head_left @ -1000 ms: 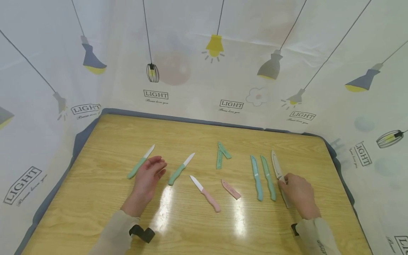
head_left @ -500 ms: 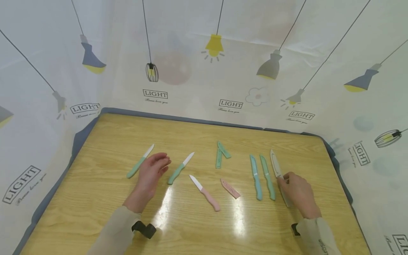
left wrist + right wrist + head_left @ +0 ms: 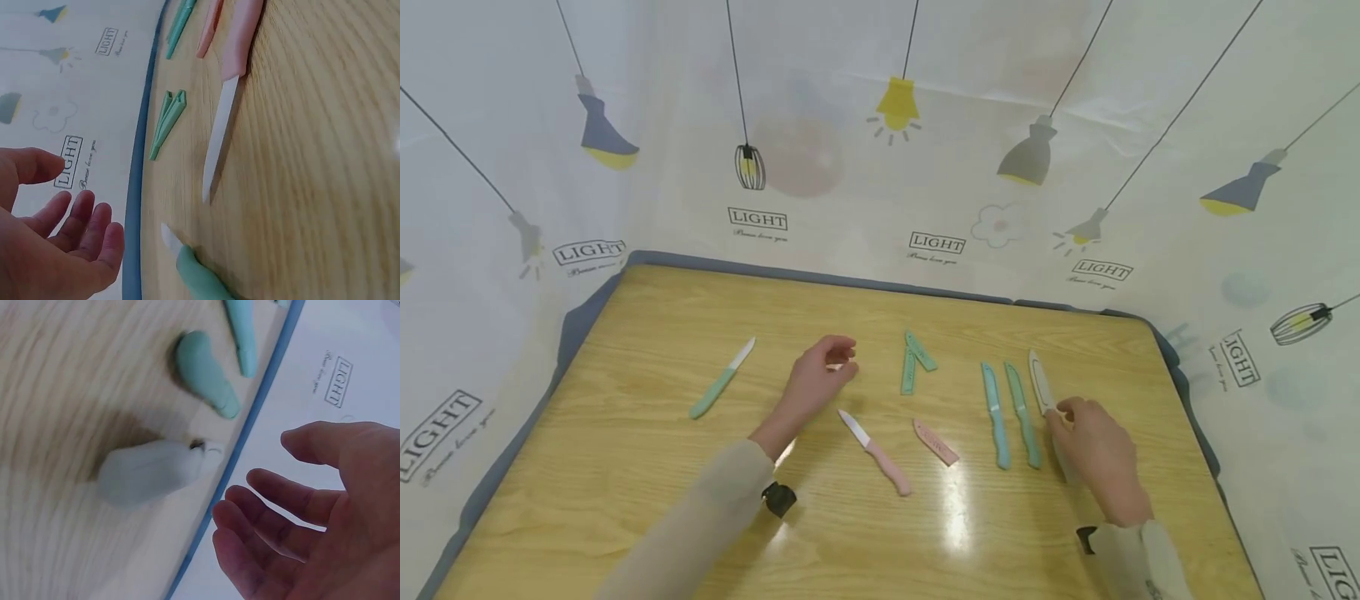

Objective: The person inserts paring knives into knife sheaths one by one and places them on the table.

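My left hand (image 3: 816, 375) hovers over the middle of the table, fingers loosely bent and holding nothing. A green-handled paring knife (image 3: 203, 275) lies beneath it in the left wrist view, covered by the hand in the head view. Close by is a pink-handled knife (image 3: 889, 468) with a bare white blade. My right hand (image 3: 1097, 446) is above a white knife (image 3: 1040, 383) in its sheath. The right wrist view shows its fingers relaxed and apart from the white handle (image 3: 150, 472). Left of it lie a sheathed blue knife (image 3: 1000, 437) and a sheathed green knife (image 3: 1028, 433).
Another green-handled knife (image 3: 713, 393) lies bare at the left. Two green sheaths (image 3: 907, 373) touch in a V at the middle, with a pink sheath (image 3: 936, 442) in front of them. A lamp-printed curtain (image 3: 850, 192) surrounds the wooden table (image 3: 647, 500).
My left hand has moved right, from beside the leftmost green knife to over the middle green one. The right hand stays near the white knife, and the knives have not visibly moved.
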The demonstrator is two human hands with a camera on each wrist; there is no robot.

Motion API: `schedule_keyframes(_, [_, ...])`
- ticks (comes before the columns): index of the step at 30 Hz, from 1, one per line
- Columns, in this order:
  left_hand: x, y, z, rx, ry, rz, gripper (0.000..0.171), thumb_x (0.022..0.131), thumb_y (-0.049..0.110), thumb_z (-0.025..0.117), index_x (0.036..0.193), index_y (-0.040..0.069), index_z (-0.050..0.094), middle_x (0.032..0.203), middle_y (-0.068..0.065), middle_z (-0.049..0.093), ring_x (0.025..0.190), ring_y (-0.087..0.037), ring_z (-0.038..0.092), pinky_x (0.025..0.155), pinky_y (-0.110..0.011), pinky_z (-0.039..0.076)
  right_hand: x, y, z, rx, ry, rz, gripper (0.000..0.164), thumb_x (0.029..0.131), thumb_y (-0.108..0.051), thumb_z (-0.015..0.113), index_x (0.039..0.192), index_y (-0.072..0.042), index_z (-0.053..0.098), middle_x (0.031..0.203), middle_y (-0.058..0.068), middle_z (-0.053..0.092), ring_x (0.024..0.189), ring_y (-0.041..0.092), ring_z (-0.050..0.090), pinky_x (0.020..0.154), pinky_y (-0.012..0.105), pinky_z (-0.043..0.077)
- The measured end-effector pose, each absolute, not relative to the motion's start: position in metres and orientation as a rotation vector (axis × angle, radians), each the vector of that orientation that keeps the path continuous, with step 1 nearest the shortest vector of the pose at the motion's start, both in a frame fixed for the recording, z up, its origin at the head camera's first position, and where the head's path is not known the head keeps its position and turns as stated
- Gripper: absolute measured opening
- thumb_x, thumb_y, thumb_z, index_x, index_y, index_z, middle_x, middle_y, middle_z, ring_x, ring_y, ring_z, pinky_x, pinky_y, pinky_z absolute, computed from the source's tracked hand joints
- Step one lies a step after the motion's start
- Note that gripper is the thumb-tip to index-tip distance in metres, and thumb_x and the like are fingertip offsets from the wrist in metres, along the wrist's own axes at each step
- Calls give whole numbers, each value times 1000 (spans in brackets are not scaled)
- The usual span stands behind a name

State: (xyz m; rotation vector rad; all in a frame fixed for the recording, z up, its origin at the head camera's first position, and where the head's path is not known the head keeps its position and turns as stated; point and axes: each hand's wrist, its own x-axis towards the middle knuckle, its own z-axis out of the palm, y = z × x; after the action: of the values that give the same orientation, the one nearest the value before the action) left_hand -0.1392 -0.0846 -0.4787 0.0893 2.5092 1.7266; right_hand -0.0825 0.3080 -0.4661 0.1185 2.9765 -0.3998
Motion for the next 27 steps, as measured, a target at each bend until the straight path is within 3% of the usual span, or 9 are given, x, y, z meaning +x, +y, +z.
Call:
schedule_keyframes(5, [-149, -58, -475, 191, 2664, 1392, 46, 90, 21, 64, 132, 5, 54, 121, -7, 60, 112, -23, 56, 92, -36, 51, -80, 297, -460, 108, 2983, -420, 53, 99, -43, 44, 122, 2, 60, 114, 21, 62, 96, 35, 61, 72, 49, 54])
schedule_keyframes(16, [-170, -18, -484, 318, 2795, 897, 71, 92, 47, 59, 141, -3, 43, 135, -20, 47, 119, -35, 50, 98, -42, 47, -77, 284, -457, 63, 3006, -478, 52, 99, -43, 44, 119, 1, 62, 111, 19, 63, 89, 30, 63, 67, 45, 56])
schedule_keyframes(22, [-178, 3, -505, 365, 2895, 627, 80, 88, 59, 57, 133, -6, 48, 119, -18, 51, 105, -30, 52, 89, -37, 50, -78, 280, -460, 100, 2980, -493, 50, 99, -41, 44, 121, 1, 62, 110, 16, 62, 79, 20, 61, 59, 34, 54])
schedule_keyframes(27, [-181, 14, -512, 306, 2935, 556, 80, 83, 62, 62, 127, -3, 52, 106, -12, 46, 92, -23, 44, 73, -31, 49, -78, 279, -461, 119, 2954, -489, 52, 99, -44, 44, 122, 0, 61, 111, 16, 62, 77, 19, 59, 54, 30, 51])
